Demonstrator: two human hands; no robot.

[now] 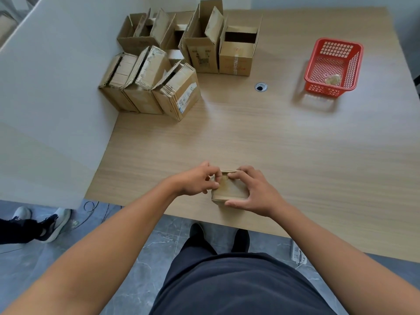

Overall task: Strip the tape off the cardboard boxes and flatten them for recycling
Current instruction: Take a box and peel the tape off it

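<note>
A small cardboard box (229, 189) stands on the wooden table (284, 144) near its front edge. My right hand (252, 194) clasps it from the right, thumb on the near side and fingers over the top. My left hand (195, 181) pinches at the box's top left corner; whether tape is between the fingers I cannot tell. A group of several cardboard boxes (177, 57) stands at the far left of the table, some with open flaps (206, 37), some leaning closed (175, 92).
A red plastic basket (334, 67) at the far right holds a crumpled wad of tape (332, 79). A cable hole (261, 87) sits mid-table. A white partition (56, 87) borders the left. Another person's feet (45, 221) stand on the floor at left.
</note>
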